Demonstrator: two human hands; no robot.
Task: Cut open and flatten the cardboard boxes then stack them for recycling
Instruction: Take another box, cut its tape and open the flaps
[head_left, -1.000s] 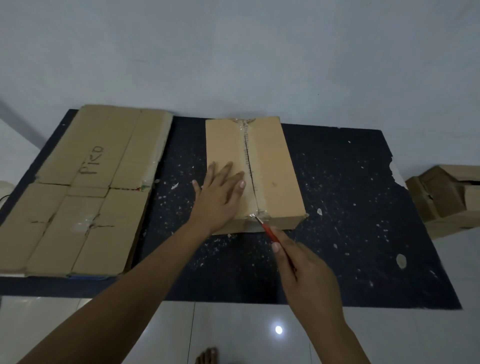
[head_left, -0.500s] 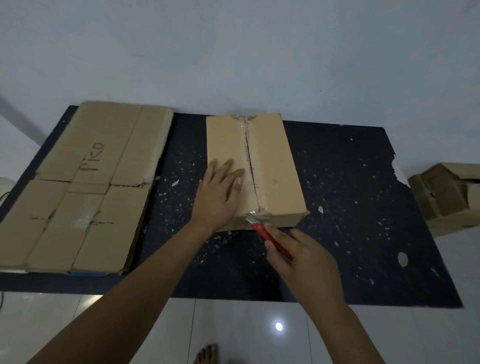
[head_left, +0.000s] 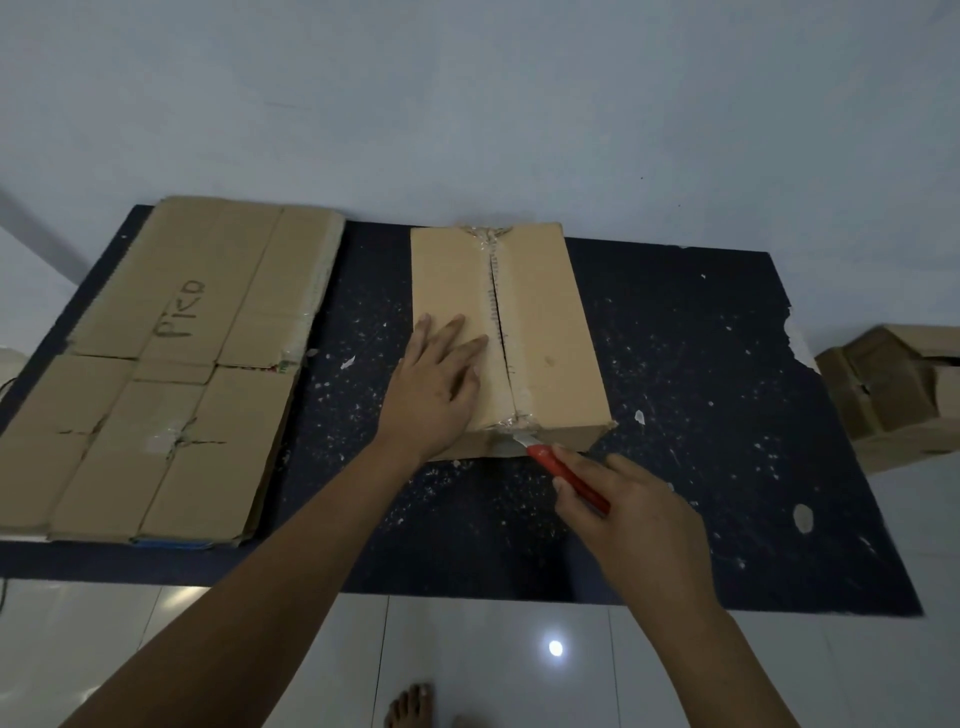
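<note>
Box (head_left: 545, 332) lies mid-mat (head_left: 701, 415), pressed flat by left hand (head_left: 434, 392), fingers spread. Red cutter (head_left: 563, 475) is gripped by right hand (head_left: 631, 512), blade at near taped edge. Flattened cardboard (head_left: 171, 374) lies left.

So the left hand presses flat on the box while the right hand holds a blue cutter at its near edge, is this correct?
Not quite: the cutter is red, not blue, as the head view shows. The left hand does press flat on the box, and the right hand holds the cutter at its near edge.
</note>
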